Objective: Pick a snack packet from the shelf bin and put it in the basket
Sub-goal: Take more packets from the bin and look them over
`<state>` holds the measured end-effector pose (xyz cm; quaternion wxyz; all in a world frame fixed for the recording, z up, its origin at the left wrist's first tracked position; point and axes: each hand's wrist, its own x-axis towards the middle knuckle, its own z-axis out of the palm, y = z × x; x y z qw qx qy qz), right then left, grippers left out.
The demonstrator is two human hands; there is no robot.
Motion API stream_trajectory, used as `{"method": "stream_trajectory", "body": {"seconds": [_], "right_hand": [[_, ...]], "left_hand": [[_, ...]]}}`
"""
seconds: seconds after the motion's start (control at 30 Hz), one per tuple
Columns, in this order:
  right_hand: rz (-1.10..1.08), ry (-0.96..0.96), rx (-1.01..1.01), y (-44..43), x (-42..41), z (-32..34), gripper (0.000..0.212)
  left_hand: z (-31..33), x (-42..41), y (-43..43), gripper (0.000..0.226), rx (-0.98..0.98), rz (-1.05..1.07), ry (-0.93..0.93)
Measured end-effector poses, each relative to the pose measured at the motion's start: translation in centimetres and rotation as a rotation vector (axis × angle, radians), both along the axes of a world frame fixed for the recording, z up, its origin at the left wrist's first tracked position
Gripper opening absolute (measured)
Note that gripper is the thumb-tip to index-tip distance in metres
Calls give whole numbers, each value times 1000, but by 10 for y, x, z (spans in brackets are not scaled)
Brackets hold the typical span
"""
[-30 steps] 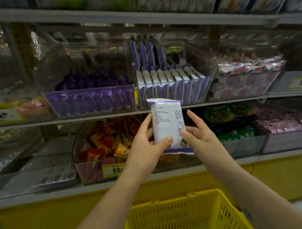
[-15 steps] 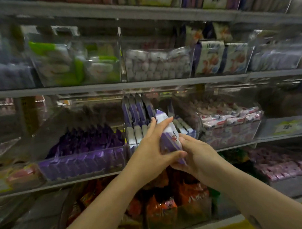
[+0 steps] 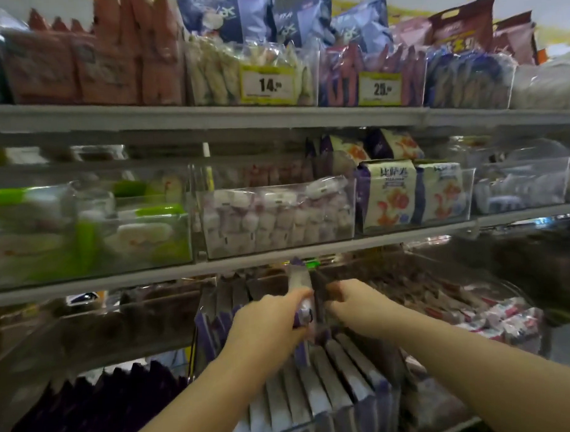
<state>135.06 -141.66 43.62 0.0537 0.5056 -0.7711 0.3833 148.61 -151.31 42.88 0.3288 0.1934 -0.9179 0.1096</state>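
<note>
head view, from the left of the frame: dark purple packets [image 3: 99, 406] fill the lower left. Next comes the clear shelf bin [image 3: 195, 348] in the lower centre, with its row of white-and-purple packets [image 3: 332, 392] standing on edge.

my left hand [image 3: 265, 323] is at centre frame above that row, fingers curled round the lower part of the snack packet [image 3: 299, 281]. the packet stands upright, its long axis running up and down the frame, and its top reaches just under the shelf edge above. it lies just right of my left palm and left of my right hand [image 3: 348, 302], between the two and over the row.

my right hand, just right of centre, has its fingers curled toward the packet's far edge, with a dark gap between them. through the blur i cannot tell whether it pinches the packet, another in the row, or nothing. further right, pink-and-white packets [image 3: 494, 315] lie in the next bin.

the basket is out of view, so the packet is not in it yet. i judge the left hand is the one that has the packet, so the carry turns on it. i'd guess the basket is below the bottom edge of the frame, which means drawing the packet back toward me and down, roughly along its own long axis.
</note>
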Motion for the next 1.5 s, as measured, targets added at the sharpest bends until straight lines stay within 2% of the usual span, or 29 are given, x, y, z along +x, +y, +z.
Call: {"method": "stream_trajectory", "body": {"seconds": [0.03, 0.1, 0.2, 0.37, 0.5, 0.67, 0.83, 1.07, 1.2, 1.3, 1.5], "right_hand": [[-17, 33, 23, -13, -7, 4, 26], [-52, 119, 117, -35, -15, 12, 31], [-55, 194, 233, -60, -22, 19, 36], [-18, 250, 424, -80, -27, 20, 39], [-27, 370, 406, -87, -28, 21, 43], [-225, 478, 154, -76, -45, 31, 31], [-205, 545, 31, -71, -52, 10, 20], [-161, 636, 51, -68, -58, 13, 21], [-135, 802, 138, -73, -57, 12, 27], [-145, 906, 208, -76, -58, 12, 29], [-213, 964, 160, -75, -60, 14, 32]], "left_hand": [[1, -7, -3, 54, -84, 39, -30], [4, -18, -8, 47, -133, 56, -73], [10, -30, -24, 60, -118, 56, -114], [29, -44, -44, 52, 106, 64, -213], [41, -59, -53, 49, 138, 23, -218], [44, -65, -65, 53, 267, -51, -115], [33, -84, -58, 40, 288, -76, -60], [24, -98, -56, 40, 229, 7, -32], [34, -85, -59, 36, 168, 66, -49], [39, -67, -65, 41, 130, 123, -75], [26, -64, -58, 41, 0, 139, -103]]}}
